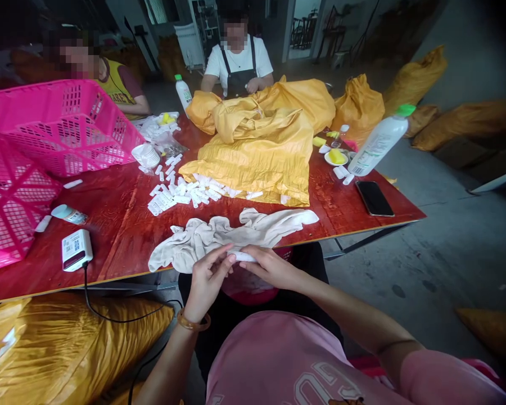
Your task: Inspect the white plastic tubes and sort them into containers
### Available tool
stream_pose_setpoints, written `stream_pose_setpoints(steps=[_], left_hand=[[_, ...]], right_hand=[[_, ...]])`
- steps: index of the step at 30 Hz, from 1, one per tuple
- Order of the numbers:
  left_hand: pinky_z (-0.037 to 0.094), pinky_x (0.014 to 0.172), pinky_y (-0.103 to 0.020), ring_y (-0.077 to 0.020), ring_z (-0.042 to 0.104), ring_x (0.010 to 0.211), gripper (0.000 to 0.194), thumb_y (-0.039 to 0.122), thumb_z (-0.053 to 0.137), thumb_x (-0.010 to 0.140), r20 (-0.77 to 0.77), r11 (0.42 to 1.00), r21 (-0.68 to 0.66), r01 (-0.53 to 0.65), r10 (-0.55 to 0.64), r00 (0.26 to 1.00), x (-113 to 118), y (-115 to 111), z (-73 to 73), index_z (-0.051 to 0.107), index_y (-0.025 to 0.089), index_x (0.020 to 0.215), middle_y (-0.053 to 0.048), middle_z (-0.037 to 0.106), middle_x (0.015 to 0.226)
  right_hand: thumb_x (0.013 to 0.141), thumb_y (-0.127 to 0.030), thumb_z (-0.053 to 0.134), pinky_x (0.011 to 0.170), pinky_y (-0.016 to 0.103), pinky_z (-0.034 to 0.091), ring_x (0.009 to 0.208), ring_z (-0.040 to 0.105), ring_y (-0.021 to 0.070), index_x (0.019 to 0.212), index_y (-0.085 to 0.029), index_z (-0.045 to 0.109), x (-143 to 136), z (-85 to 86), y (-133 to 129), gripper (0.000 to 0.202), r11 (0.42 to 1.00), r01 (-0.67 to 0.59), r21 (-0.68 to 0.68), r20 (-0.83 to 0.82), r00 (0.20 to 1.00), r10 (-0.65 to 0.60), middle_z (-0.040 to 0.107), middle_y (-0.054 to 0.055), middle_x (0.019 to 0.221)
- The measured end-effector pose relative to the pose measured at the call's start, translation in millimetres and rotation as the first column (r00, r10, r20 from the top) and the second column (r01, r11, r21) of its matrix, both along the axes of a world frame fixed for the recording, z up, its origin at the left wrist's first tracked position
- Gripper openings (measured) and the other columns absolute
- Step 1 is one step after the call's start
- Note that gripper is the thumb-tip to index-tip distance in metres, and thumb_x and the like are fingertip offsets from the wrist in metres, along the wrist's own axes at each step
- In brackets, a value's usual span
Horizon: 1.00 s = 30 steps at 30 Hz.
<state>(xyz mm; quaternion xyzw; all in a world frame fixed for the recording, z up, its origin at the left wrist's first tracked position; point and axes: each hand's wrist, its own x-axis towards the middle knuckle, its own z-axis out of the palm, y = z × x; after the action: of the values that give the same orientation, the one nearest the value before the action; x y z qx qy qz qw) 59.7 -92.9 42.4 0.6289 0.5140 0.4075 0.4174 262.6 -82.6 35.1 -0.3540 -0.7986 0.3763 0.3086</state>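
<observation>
Between my two hands, just past the table's near edge, is a small white plastic piece [243, 256], long and narrow. My left hand [211, 275] pinches its left end with thumb and fingers. My right hand [272, 267] grips the other end, its fingers laid along the top. Right behind my hands a crumpled whitish cloth [219, 233] lies along the table edge. Beyond the cloth, a loose heap of similar white pieces [189, 191] spreads at the mouth of a yellow woven sack [261, 152]. What is printed on the pieces is too small to read.
Pink plastic baskets [63, 112] stand at the left, near a white power bank [76, 250] with a cable. At the right are a phone [374, 198], a green-capped bottle [377, 143] and a yellow sponge [336, 157] on a dish. Two people sit across the red table [118, 216].
</observation>
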Motion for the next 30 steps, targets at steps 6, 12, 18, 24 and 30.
stream_pose_setpoints(steps=[6, 12, 18, 24, 30], left_hand=[[0.044, 0.062, -0.025, -0.0136, 0.055, 0.063, 0.030, 0.040, 0.056, 0.094, -0.130, 0.988, 0.149, 0.032, -0.012, 0.991, -5.1, -6.2, 6.4, 0.064, 0.019, 0.073, -0.001, 0.059, 0.068], [0.039, 0.060, -0.027, -0.0140, 0.046, 0.059, 0.039, 0.042, 0.045, 0.099, -0.023, 1.000, 0.020, 0.020, -0.019, 1.000, 11.3, -18.2, 3.6, 0.056, 0.020, 0.068, 0.000, 0.049, 0.062], [0.042, 0.059, -0.025, -0.0135, 0.048, 0.063, 0.028, 0.045, 0.058, 0.093, 0.031, 0.935, -0.146, 0.323, -0.322, 0.946, 9.3, -21.5, -11.4, 0.064, 0.018, 0.093, -0.001, 0.055, 0.069], [0.052, 0.065, -0.028, -0.0204, 0.066, 0.080, 0.036, 0.048, 0.057, 0.092, -0.175, 0.888, -0.207, 0.412, -0.448, 0.877, -45.8, 65.9, -4.0, 0.073, 0.020, 0.108, -0.008, 0.072, 0.093], [0.051, 0.085, -0.045, -0.0339, 0.066, 0.103, 0.034, 0.036, 0.053, 0.092, -0.699, 0.922, 0.187, -0.340, 0.368, 0.613, -78.1, 210.3, -31.3, 0.063, 0.011, 0.114, -0.022, 0.062, 0.121]], right_hand=[[0.102, -0.036, 0.046, 0.078, 0.025, 0.049, 0.086, 0.063, 0.0160, 0.113, -0.019, 0.058, -4.3, 2.1, -1.4, 0.024, 0.999, -0.035, -0.035, -0.017, 0.999, 0.035, 0.066, 0.004, 0.099], [0.103, -0.031, 0.039, 0.080, 0.030, 0.051, 0.092, 0.066, 0.0209, 0.121, -0.017, 0.055, -3.4, -12.0, -3.4, 0.028, 0.965, 0.084, 0.250, 0.167, 0.978, -0.128, 0.067, 0.011, 0.107], [0.103, -0.031, 0.041, 0.075, 0.030, 0.051, 0.088, 0.066, 0.0208, 0.118, -0.016, 0.056, 6.1, -23.1, -5.6, 0.026, 0.980, -0.026, 0.198, 0.229, 0.973, -0.020, 0.068, 0.011, 0.104], [0.099, -0.024, 0.046, 0.089, 0.033, 0.051, 0.104, 0.065, 0.0219, 0.124, -0.020, 0.056, 9.7, -73.1, -13.3, 0.028, 0.996, 0.049, -0.075, 0.253, 0.967, -0.029, 0.067, 0.010, 0.115], [0.085, -0.021, 0.063, 0.101, 0.041, 0.047, 0.118, 0.058, 0.0283, 0.129, -0.017, 0.059, 45.6, -74.2, 12.7, 0.044, 0.971, 0.060, -0.230, 0.395, 0.918, 0.037, 0.061, 0.014, 0.128]])
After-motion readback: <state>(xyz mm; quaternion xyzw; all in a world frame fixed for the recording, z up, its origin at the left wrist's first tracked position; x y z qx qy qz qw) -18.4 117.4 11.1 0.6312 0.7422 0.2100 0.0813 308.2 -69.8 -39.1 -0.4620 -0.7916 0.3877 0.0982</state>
